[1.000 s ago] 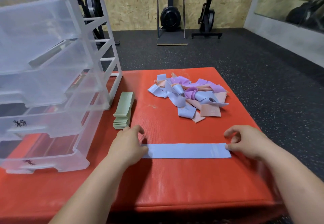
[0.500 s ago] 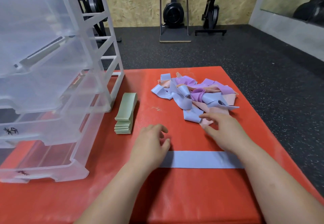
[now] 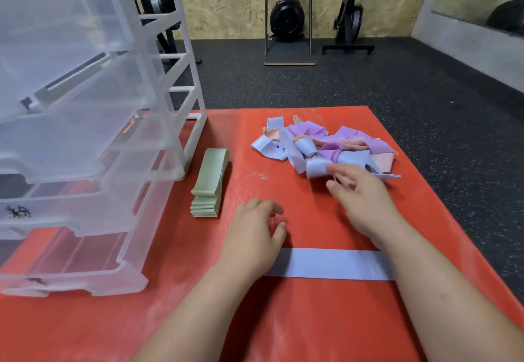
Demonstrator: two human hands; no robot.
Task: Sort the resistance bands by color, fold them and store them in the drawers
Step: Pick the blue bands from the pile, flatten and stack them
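Green rubber bands (image 3: 208, 188) lie folded, unstored, as my relaxed right hand (image 3: 360, 194) reaches the unsorted blue, purple and pink pile (image 3: 354, 140), left hand (image 3: 255, 228) loose, empty.

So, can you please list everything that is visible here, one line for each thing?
drawer unit: one, clear plastic, left side of the mat
mat: one, red, on the dark floor
stack of folded bands: one, green, beside the drawer unit
pile of loose bands: one, blue, purple and peach, far right of the mat
flat band: one, blue, near side, ends behind the forearms
exercise machines: at least two, black, back wall
left hand: near the flat band, holding nothing
right hand: at the pile's near edge
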